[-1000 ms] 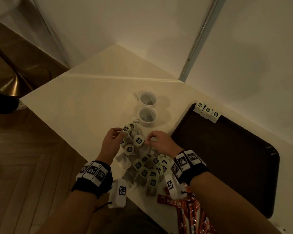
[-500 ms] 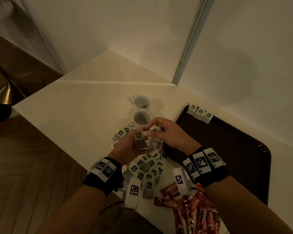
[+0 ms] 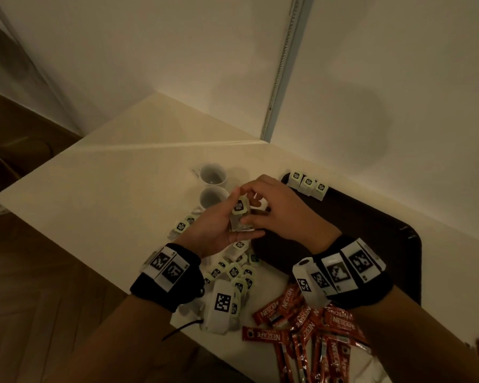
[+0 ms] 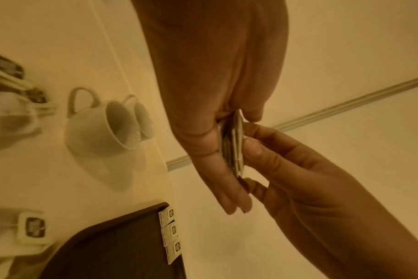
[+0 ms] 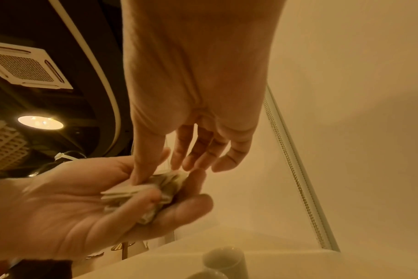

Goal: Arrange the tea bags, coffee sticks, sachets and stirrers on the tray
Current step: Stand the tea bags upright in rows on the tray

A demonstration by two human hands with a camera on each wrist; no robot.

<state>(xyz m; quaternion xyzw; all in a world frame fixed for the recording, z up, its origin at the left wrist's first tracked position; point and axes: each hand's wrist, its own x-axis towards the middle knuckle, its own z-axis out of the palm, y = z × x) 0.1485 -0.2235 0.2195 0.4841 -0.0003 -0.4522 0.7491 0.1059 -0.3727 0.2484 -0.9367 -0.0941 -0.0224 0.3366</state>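
The left hand (image 3: 219, 230) cups a small stack of tea bags (image 3: 239, 214) above the table; the right hand (image 3: 282, 214) pinches its top edge — the tray (image 3: 371, 230) lies just right, the right hand nearer.

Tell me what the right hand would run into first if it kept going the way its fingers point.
The right hand points leftward at the small stack of tea bags held in the left hand; its fingers already touch that stack. Beyond lie the white cups, though depth is unclear.
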